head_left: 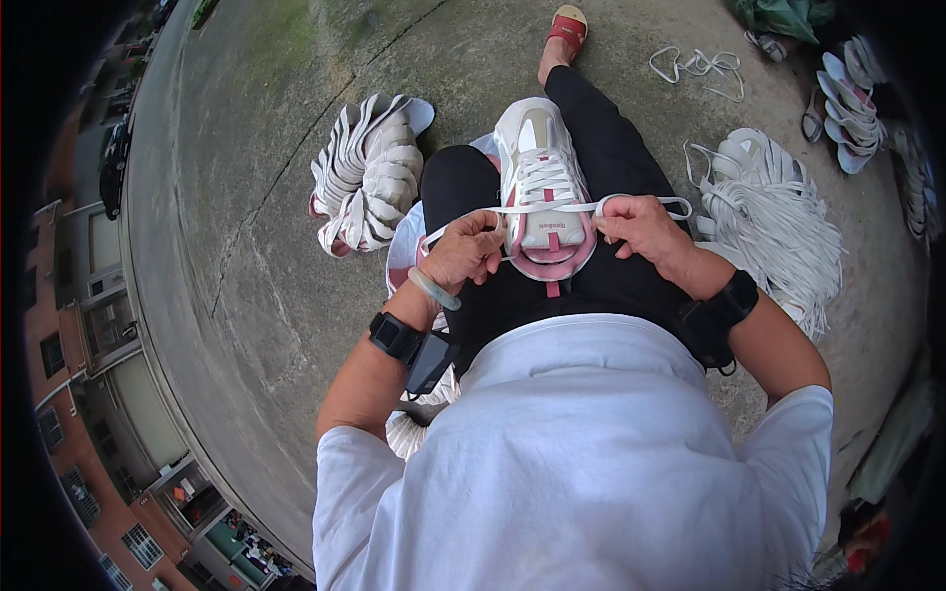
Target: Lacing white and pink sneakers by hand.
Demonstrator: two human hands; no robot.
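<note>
A white sneaker (pixel 543 187) with beige and pink trim rests on my lap between my thighs, its toe pointing away from me. White laces run through its eyelets. One end of the white shoelace (pixel 552 207) is pinched in my left hand (pixel 463 246), left of the shoe's collar. The other end is gripped by my right hand (pixel 645 234), on the right side of the tongue. The lace stretches nearly straight across the tongue between both hands, and its right tip loops out past my right hand.
A stacked row of white shoe uppers (pixel 370 172) lies on the concrete at left. At right is a heap of white laces (pixel 774 217). Loose laces (pixel 700 67) lie farther off. More shoe parts (pixel 849 113) and a green bag (pixel 783 15) sit at far right.
</note>
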